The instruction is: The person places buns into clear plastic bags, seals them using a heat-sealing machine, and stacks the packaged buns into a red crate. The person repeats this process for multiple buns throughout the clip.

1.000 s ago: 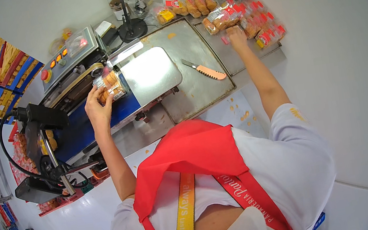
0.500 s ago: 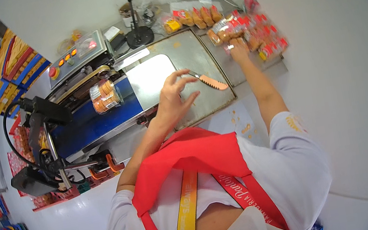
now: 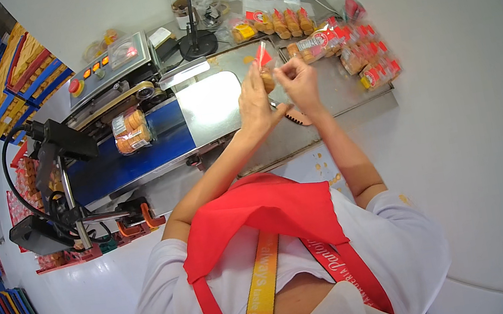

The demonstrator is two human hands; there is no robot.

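Above the metal tray, both of my hands hold a small clear bag of brown baked goods (image 3: 267, 78) with a red top. My left hand (image 3: 254, 105), fingers together, supports its left side. My right hand (image 3: 300, 86) is closed, pinching the bag's right side. Below my hands lies a knife with an orange, notched blade (image 3: 298, 118); its handle is mostly hidden behind them. To the right, several similar red-labelled bags (image 3: 362, 55) lie in rows on the metal table, with more bags (image 3: 286, 22) standing along its back.
On my left runs a machine with a blue conveyor belt (image 3: 162, 135), carrying a clear pack of round baked goods (image 3: 131, 131). Behind it sits a control panel (image 3: 109, 69) with a red button. A black stand (image 3: 197, 44) rises at the back; stacked yellow crates (image 3: 29, 60) are far left.
My right hand has come from the rows at the right with a bag, meeting my left hand over the tray. The pack on the belt has shifted slightly left.
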